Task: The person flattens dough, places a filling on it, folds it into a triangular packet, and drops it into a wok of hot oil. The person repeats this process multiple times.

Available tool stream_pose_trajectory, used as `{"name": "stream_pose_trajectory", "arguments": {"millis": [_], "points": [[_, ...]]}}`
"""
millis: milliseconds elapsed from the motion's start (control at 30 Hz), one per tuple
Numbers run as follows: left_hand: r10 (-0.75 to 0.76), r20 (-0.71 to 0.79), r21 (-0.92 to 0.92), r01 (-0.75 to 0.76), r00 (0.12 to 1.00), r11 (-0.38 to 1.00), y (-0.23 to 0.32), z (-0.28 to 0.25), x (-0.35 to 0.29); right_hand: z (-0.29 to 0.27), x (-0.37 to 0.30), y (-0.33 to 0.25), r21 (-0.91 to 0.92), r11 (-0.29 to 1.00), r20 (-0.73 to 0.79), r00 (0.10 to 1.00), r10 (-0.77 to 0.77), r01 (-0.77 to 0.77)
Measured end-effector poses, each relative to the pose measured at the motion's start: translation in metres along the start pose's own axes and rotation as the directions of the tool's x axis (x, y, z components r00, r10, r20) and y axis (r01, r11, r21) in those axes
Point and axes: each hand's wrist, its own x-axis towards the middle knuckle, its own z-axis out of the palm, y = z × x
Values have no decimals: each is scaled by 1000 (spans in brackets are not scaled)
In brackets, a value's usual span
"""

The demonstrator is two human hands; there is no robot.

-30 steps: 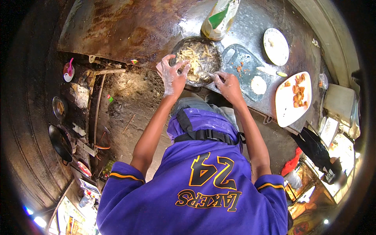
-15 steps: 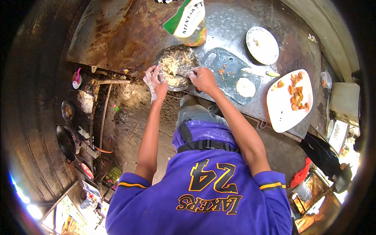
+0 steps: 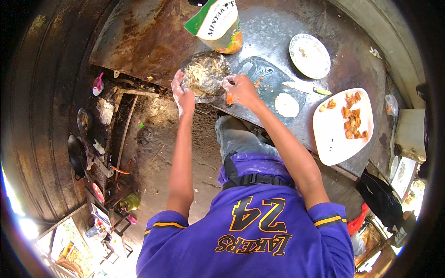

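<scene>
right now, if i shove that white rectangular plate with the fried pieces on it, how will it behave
The white plate probably slides rather than tips: it lies flat and low on the metal counter. It sits close to the counter's near edge, so a push that way might send it off. The fried pieces lie loose at one end and may skid about.

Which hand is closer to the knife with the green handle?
Right. The right hand is at the bowl's edge, beside the cutting board where the knife lies. The left hand is on the bowl's far side.
</scene>
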Motion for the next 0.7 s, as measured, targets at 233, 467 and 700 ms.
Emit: {"name": "stream_pose_trajectory", "arguments": {"millis": [233,467,700], "points": [[-66,-23,-536,44,998,843,36,42,-61,-76,-45,29,-7,999,-4,999,-40,40],[80,327,-219,-7,941,976,29,113,-137,-195,-133,85,-466,880,25,992,123,-97],[350,628,-22,-434,695,901,39,161,-146,-206,-159,97,-771,633,-60,997,44,-75]]}}
